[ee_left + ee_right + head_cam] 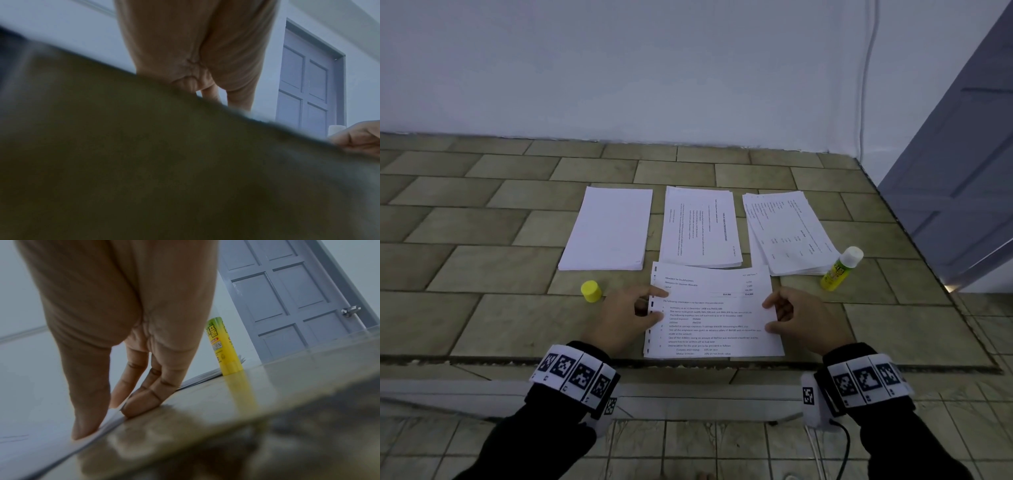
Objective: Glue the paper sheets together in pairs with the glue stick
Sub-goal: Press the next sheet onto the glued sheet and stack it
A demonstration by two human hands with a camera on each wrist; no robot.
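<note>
Tiled ledge (482, 240) carries three paper stacks: blank stack (607, 229), middle stack (700, 226), right stack (787, 233). Printed sheets (715, 318) lie nearest, text facing the person, far edge over the middle stack. Left hand (623, 318) presses their left edge, index finger straight. Right hand (804, 318) has its thumb on the right edge and its fingers narrowly spread. Glue stick (840, 270) stands upright by the right stack, white end up. Yellow cap (591, 291) sits left. Left wrist view is mostly blurred, fingertips hidden.

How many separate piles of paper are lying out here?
4: a blank stack at back left, a printed stack at back middle, a fanned stack at back right, and printed sheets nearest the person. Sheets within each pile cannot be counted.
</note>
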